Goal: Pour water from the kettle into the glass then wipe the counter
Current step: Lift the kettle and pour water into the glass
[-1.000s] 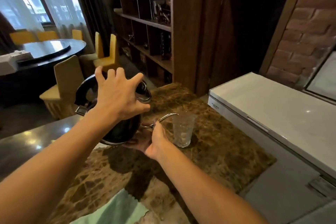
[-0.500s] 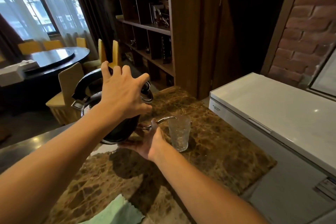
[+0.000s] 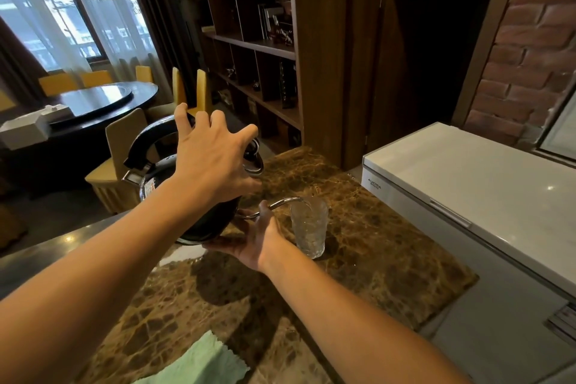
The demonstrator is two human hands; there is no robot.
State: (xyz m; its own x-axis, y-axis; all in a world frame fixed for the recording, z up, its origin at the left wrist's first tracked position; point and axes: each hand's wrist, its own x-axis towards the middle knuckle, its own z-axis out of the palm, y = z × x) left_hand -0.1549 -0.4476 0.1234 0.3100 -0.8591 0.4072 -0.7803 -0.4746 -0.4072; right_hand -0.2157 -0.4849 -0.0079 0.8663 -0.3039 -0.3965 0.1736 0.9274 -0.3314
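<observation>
A black kettle (image 3: 215, 220) with a thin curved metal spout (image 3: 283, 202) is lifted off the brown marble counter (image 3: 374, 262) and tilted to the right. The spout tip sits at the rim of a clear textured glass (image 3: 309, 227), which stands upright on the counter. My left hand (image 3: 212, 162) lies over the kettle's top with fingers spread across the lid. My right hand (image 3: 255, 237) cups the kettle's base from below, beside the glass. A light green cloth (image 3: 202, 365) lies on the counter near the front edge.
A white chest freezer (image 3: 467, 184) stands directly right of the counter. Behind the counter rises a dark wooden bookshelf (image 3: 265, 47). A round dark table (image 3: 103, 100) with yellow chairs (image 3: 124, 140) is at the back left.
The kettle has tipped further to the right and its spout tip has come over the glass rim. Both hands stay on the kettle.
</observation>
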